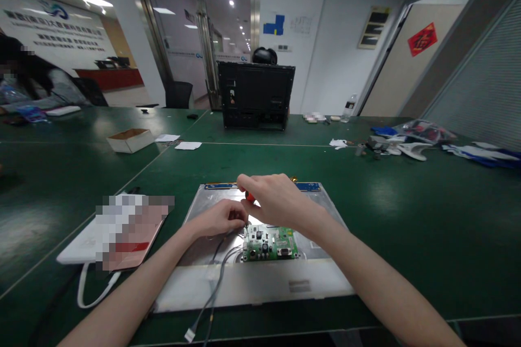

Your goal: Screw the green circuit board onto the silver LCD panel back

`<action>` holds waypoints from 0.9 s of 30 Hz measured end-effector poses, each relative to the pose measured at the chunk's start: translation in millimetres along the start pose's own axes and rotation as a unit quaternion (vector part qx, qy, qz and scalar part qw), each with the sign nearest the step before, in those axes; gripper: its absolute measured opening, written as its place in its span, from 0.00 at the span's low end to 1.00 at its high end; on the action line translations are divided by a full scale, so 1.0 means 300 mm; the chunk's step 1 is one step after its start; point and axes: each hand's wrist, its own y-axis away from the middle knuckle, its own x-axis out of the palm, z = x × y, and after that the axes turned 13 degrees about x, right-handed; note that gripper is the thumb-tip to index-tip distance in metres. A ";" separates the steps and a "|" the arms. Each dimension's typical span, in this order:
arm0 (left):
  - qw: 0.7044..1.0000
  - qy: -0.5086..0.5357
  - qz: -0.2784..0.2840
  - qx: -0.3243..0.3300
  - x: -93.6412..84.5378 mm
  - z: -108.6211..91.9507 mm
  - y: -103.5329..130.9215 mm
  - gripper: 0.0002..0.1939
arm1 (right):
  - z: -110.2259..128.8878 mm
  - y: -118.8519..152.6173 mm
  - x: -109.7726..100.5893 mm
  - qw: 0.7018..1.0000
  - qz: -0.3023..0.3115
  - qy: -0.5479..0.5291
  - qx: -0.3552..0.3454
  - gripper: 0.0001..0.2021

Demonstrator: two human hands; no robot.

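Observation:
A metal-backed display panel (260, 282) lies flat on the green table in front of me, with a green circuit board (274, 241) on its middle. My right hand (274, 199) is closed round the red handle of a screwdriver (249, 197), held upright over the board's upper left corner. Beside that corner, the fingertips of my left hand (222, 219) are pinched together around the screwdriver's lower end; what they hold is too small to make out. Grey cables (221, 276) run from the board's left side over the panel's front edge, ending in a white connector (190, 334).
To the left lie a white device and a pink-covered item (134, 244) with a white cable (83, 293). Farther off are an open box (130, 140), papers (188, 146), a black monitor housing (257, 96), a bottle (349, 107) and bagged parts (425, 131). A person (28, 73) sits at far left.

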 end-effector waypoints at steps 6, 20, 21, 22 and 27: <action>1.000 -0.024 -0.006 0.018 -0.005 -0.002 -0.001 0.04 | 0.008 0.004 -0.006 1.000 0.008 -0.003 -0.006 0.08; 0.999 -0.031 -0.004 0.014 0.002 0.021 0.001 0.05 | 0.004 -0.002 0.003 1.000 0.000 0.015 0.014 0.08; 0.999 -0.032 -0.004 0.017 0.001 0.021 0.000 0.05 | 0.006 -0.001 0.002 1.000 0.004 0.009 0.016 0.09; 0.999 -0.033 -0.004 0.021 0.001 0.022 0.000 0.05 | 0.008 0.000 0.001 1.000 0.008 0.002 0.016 0.10; 0.999 -0.037 -0.009 0.027 0.003 0.026 0.002 0.06 | 0.012 0.011 -0.008 1.000 0.011 -0.013 -0.003 0.11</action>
